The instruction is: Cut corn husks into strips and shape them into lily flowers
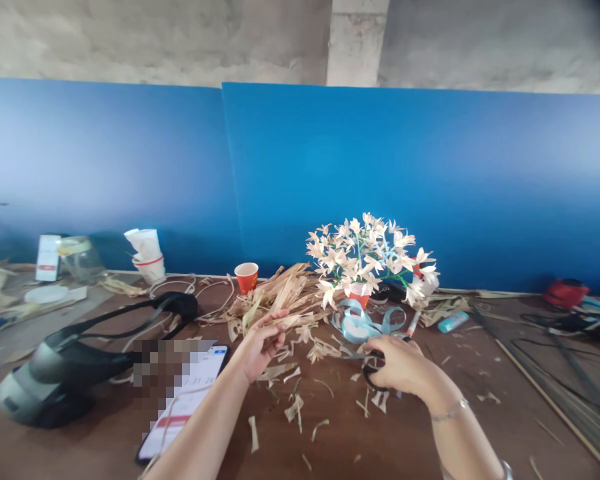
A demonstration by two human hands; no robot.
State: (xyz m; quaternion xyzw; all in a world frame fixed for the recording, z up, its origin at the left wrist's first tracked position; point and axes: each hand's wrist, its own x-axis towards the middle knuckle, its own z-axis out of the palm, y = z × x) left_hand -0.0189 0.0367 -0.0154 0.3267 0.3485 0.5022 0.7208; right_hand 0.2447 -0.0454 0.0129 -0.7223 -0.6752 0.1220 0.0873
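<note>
Now, toward the table's (410,443) middle, before the husk pile (280,290), your left hand (260,343) is pinching a husk strip (294,321) and your right hand (403,365) is gripping the scissors (371,381). Pull the strip taut and cut slowly.

On the table (405,440), the husk pile (280,293) sits centre, the cup (246,277) just behind its left edge, the flower bunch (370,257) at its right. The ribbon (360,323) lies before the flowers, with the phone (190,400) and bag (70,373) off left.
</note>
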